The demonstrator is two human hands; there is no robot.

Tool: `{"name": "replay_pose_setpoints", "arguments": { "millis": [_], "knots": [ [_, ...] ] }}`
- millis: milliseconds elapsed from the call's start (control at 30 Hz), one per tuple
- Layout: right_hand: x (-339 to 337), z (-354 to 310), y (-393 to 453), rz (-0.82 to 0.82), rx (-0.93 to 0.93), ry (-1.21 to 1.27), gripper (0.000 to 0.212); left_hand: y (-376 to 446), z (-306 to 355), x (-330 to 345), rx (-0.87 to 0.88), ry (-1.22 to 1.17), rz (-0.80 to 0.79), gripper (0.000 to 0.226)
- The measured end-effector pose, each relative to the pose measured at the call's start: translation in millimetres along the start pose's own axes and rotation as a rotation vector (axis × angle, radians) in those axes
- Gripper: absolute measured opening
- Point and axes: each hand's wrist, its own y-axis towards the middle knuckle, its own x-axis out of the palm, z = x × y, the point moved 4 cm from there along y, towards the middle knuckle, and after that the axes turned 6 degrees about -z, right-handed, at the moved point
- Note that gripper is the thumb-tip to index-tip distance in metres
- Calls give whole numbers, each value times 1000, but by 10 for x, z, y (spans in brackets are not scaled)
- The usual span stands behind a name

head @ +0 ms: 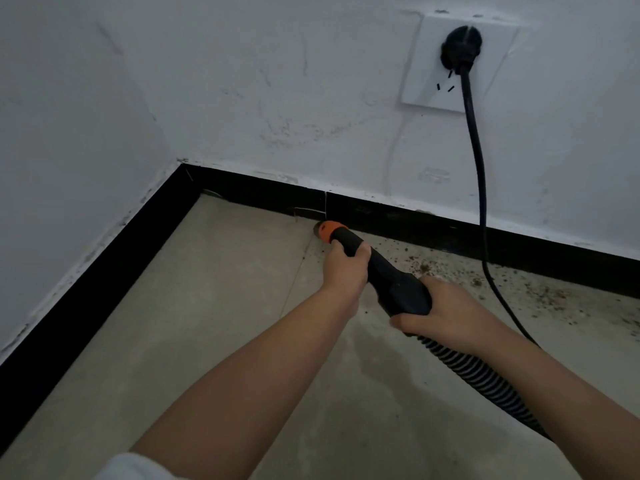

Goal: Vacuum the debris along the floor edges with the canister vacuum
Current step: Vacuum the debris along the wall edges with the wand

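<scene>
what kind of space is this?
Likely a bare indoor room corner, maybe unfinished or freshly renovated: rough white walls with a wall socket, black skirting, and a concrete-look floor strewn with debris.

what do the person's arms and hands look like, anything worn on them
Both forearms are bare. The left hand and right hand wear no gloves, rings or watch that I can see. A white sleeve shows at the bottom edge on the left arm.
</scene>
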Motion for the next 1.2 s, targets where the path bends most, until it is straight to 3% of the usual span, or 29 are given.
{"name": "replay_pose_setpoints", "arguments": {
  "millis": [333,533,700,1200],
  "knots": [
    [224,-165,362,-34,-61,85,36,149,61,-380,46,18,120,60],
    [299,-373,428,-69,-109,106,37,70,144,-594,84,-31,193,52],
    [263,-320,319,-23,-84,100,34,11,156,-451,84,-64,139,45],
    [-120,188,-144,24,36,37,30,-52,-47,295,-4,2,-10,54]
  ]
}}
